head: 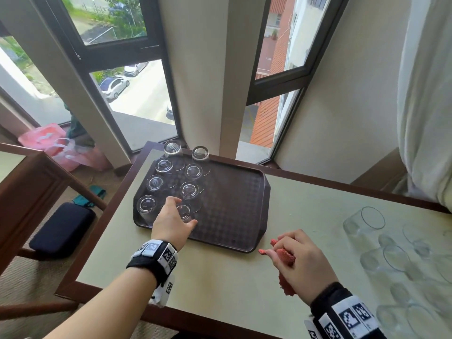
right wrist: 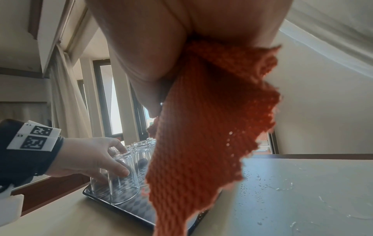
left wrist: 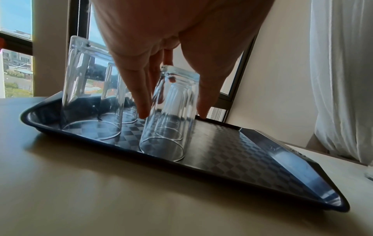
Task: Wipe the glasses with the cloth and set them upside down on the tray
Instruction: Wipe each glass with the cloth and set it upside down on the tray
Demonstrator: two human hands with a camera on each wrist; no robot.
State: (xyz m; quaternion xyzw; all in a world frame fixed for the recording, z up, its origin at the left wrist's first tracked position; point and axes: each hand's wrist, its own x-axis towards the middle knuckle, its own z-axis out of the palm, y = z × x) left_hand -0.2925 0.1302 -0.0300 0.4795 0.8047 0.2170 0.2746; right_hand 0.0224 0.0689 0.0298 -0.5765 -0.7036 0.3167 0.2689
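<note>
Left hand: the left hand (head: 172, 217) is reaching over the near left part of the tray (head: 241, 204), its fingers (left wrist: 141, 102) pointing down and loosely spread around an upturned glass (left wrist: 171, 111); the wrist view is showing them close beside the walls, so it is either just setting the glass down or just letting go, and I cannot tell whether they are pressing on it.

Right hand: the right hand (head: 297, 259) is hovering over the table (head: 220, 277), off the tray's near right corner, its fingers curled around a bunched orange cloth (right wrist: 203, 127) that is hanging down below it.

Tray: seven more upturned glasses (head: 193, 171) are standing in two rows beyond the left hand's fingertips.

Still to wipe: several glasses (head: 367, 222) are waiting on the table to the right of the right hand, beside water droplets (right wrist: 282, 186).

Risk: the glass under the left hand is standing close to its neighbours, so a careless withdrawal could be knocking it into them.

Risk: wet glass could be slipping in the fingers at the next pick-up.

Risk: the dangling cloth could be dragging across the tray's edge.
</note>
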